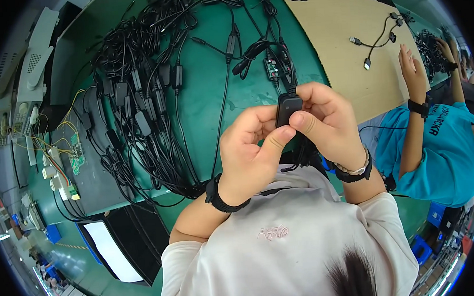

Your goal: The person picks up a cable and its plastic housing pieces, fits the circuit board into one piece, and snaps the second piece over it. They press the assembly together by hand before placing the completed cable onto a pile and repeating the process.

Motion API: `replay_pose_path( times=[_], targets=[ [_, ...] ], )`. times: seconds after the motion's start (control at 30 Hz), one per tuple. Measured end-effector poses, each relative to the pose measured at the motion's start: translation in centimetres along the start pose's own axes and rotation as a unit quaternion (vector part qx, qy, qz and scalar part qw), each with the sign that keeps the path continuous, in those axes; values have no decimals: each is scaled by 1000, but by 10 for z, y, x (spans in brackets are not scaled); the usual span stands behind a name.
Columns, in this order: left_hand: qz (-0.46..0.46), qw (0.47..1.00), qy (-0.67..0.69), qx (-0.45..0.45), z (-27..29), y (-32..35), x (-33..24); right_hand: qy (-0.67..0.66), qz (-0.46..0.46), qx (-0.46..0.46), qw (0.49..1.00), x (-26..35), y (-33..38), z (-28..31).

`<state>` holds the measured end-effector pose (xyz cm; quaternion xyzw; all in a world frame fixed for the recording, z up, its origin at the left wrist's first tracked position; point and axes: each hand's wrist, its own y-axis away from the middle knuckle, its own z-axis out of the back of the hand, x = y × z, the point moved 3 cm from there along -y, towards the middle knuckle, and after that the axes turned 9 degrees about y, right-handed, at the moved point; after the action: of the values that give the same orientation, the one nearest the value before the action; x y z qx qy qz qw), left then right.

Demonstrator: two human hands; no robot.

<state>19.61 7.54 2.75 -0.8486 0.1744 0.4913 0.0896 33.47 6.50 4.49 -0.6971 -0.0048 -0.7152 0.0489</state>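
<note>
Between my two hands is a small black plastic cable box [285, 109], with a black cable leaving its far end. My left hand [251, 142] pinches its left side, thumb on the near corner. My right hand [326, 119] grips the right side, its thumb pressed on the upper face. Just beyond lies a bare green circuit board [272, 68] on a cable, and a coiled black cable [256, 49] rests beside it. To the left spreads a large heap of black cables with inline boxes [144, 107].
A green mat [207, 90] covers the bench. At right lies a cardboard sheet [344, 51] with a short black USB cable [373, 45]. Wires and circuit boards [76, 153] sit at far left. A co-worker in a blue shirt [435, 153] works at right, one hand raised.
</note>
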Motion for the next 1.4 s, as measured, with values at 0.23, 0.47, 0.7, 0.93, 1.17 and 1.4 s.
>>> replay_pose_path(
  times=[0.23,0.47,0.7,0.93,1.17,1.4],
  targets=[
    [-145,966,-215,-19,-3,-2,-10,-68,-32,8,997,-6,-1,1],
    [-225,906,-359,7,-9,1,-25,-129,-51,55,989,-4,-4,4],
    [-339,851,-401,-5,-10,3,-25,-136,-53,71,987,-9,-5,6],
    [-393,812,-431,-4,-11,5,-26,-148,-54,78,984,-10,-5,6],
    [-364,840,-402,3,-13,3,-27,-152,-17,78,985,-9,-6,5],
    [-329,857,-396,13,-14,4,-23,-113,34,47,992,-6,-7,7]
  ],
)
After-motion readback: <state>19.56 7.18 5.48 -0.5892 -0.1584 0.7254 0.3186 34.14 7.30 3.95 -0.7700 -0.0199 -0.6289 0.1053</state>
